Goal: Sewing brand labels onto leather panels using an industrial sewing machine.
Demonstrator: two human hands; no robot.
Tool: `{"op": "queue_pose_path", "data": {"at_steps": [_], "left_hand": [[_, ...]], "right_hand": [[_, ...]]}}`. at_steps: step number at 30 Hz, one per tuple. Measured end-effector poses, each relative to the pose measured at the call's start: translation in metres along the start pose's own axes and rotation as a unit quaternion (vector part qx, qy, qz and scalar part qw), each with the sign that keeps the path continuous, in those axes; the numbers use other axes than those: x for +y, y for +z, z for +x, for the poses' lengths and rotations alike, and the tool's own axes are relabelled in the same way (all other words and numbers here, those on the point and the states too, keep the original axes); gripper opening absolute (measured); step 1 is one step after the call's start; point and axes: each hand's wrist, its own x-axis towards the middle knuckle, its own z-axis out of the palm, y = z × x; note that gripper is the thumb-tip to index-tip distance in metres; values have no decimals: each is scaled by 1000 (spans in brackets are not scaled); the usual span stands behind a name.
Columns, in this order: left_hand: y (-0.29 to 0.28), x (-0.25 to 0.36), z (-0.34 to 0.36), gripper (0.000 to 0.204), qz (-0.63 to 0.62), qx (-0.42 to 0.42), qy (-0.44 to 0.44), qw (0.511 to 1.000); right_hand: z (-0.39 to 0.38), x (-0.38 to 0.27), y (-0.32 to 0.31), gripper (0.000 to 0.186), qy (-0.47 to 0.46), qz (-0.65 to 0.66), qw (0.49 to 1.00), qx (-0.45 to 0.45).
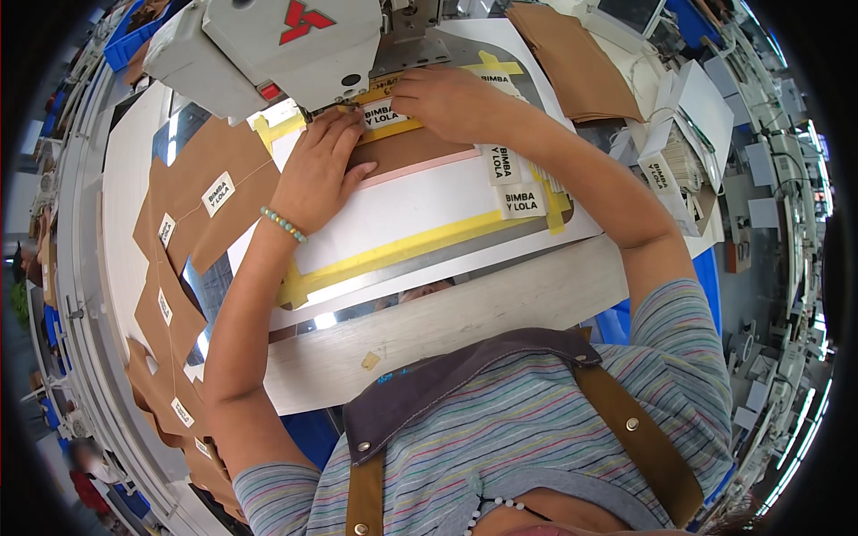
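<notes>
My left hand (322,165) lies flat, fingers stretched, on the left end of a brown panel (420,154) under the sewing machine (286,45). A white label (382,113) with dark print sits on the panel between my hands, close to the machine's needle area. My right hand (447,103) bends over the label's right end, its fingers curled together and their tips against it; the thumb is hidden. Yellow tape (402,246) frames the white template sheet (411,210) beneath the panel, and a pink strip (420,168) runs along the panel's near edge.
Loose labels (522,200) lie by my right forearm. Brown panels with labels (201,192) overlap down the left side. A stack of plain brown panels (572,62) rests at the far right, near an open white box (688,152) of labels. The table's pale front edge (447,322) runs before me.
</notes>
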Motion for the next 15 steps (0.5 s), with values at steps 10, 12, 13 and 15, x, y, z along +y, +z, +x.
{"op": "queue_pose_path", "data": {"at_steps": [10, 12, 13, 15], "left_hand": [[-17, -7, -22, 49, -28, 20, -51, 998], [-18, -9, -25, 48, -25, 10, -56, 998], [-18, -10, -26, 47, -27, 18, -61, 998], [-18, -11, -28, 47, -27, 6, -62, 998]], "right_hand": [[6, -7, 17, 47, -11, 77, 996, 31], [7, -7, 14, 47, 0, 72, 997, 10], [8, -7, 13, 48, -8, 69, 997, 26], [8, -8, 13, 48, 9, 74, 997, 6]]}}
